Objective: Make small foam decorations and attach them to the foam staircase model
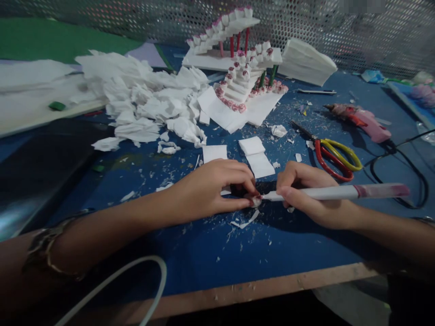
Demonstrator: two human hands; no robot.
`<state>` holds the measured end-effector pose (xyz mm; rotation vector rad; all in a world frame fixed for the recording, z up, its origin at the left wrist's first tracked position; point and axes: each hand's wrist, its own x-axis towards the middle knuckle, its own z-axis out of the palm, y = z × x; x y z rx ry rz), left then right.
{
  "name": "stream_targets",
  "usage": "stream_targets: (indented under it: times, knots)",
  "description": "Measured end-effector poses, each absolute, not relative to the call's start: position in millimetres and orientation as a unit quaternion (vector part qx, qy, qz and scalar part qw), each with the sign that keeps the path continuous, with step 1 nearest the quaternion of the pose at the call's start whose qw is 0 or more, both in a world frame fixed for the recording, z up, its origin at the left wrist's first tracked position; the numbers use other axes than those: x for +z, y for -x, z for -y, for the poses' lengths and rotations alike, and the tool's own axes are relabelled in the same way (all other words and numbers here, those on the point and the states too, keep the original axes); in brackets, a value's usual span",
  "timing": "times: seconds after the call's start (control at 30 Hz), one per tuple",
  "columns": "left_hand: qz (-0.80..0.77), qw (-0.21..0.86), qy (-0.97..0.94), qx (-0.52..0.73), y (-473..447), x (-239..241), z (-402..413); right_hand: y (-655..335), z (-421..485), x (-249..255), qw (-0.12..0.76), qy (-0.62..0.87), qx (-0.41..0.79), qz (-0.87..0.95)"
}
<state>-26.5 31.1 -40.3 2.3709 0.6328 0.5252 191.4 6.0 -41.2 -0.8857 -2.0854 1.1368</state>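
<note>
Between the fingertips of my left hand (227,185) is a small white paper piece (255,201), pinched just above the table. My right hand (309,194) grips a white marker pen (340,192) with a reddish-purple end. The marker's tip touches the paper piece, which shows a little reddish colour at that spot. Just beyond my hands lie folded white paper pieces (260,163). A thin curled paper strip (245,222) rests on the near side.
Scissors (335,156) with red and yellow handles lie at right, near a pink glue gun (369,122) and its black cord. Behind stand a white model staircase (238,86) with reddish paper flowers and a heap of torn white paper (142,95). Scraps litter the blue table (210,267).
</note>
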Motion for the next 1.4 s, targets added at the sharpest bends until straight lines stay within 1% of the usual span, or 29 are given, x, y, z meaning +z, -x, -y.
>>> stream_targets:
  times: [0.17, 0.3, 0.43, 0.57, 0.73, 0.83, 1.0, 1.13, 1.4]
  knots:
    - [-0.237, 0.309, -0.899, 0.198, 26.9, -40.2, -31.9, -191.8, -6.4, -41.8, 0.298, 0.33, 0.412, 0.795]
    - [-0.236, 0.307, -0.9, 0.199, 27.0, -40.3, -31.8, -192.1, -6.3, -41.0, 0.293, 0.324, 0.431, 0.79]
    - [-0.235, 0.313, -0.899, 0.198, 27.0, -40.2, -31.6, -192.9, -5.9, -40.8, 0.286, 0.333, 0.417, 0.796]
    - [-0.234, 0.316, -0.898, 0.198, 26.5, -40.1, -31.2, -193.7, -6.0, -41.6, 0.297, 0.32, 0.451, 0.778]
    - [-0.238, 0.318, -0.897, 0.197, 26.0, -40.1, -30.8, -193.4, -6.7, -41.4, 0.288, 0.323, 0.424, 0.796]
    - [-0.237, 0.317, -0.897, 0.196, 26.1, -39.8, -30.8, -193.3, -6.8, -41.1, 0.304, 0.312, 0.442, 0.784]
    - [-0.24, 0.319, -0.896, 0.192, 25.8, -39.0, -31.3, -193.9, -6.6, -40.9, 0.283, 0.32, 0.433, 0.794]
    - [-0.236, 0.318, -0.896, 0.199, 25.7, -39.9, -31.5, -194.0, -7.4, -40.9, 0.3, 0.317, 0.452, 0.778]
    - [-0.236, 0.324, -0.895, 0.195, 26.7, -40.2, -31.1, -195.1, -7.2, -42.0, 0.295, 0.324, 0.456, 0.775]
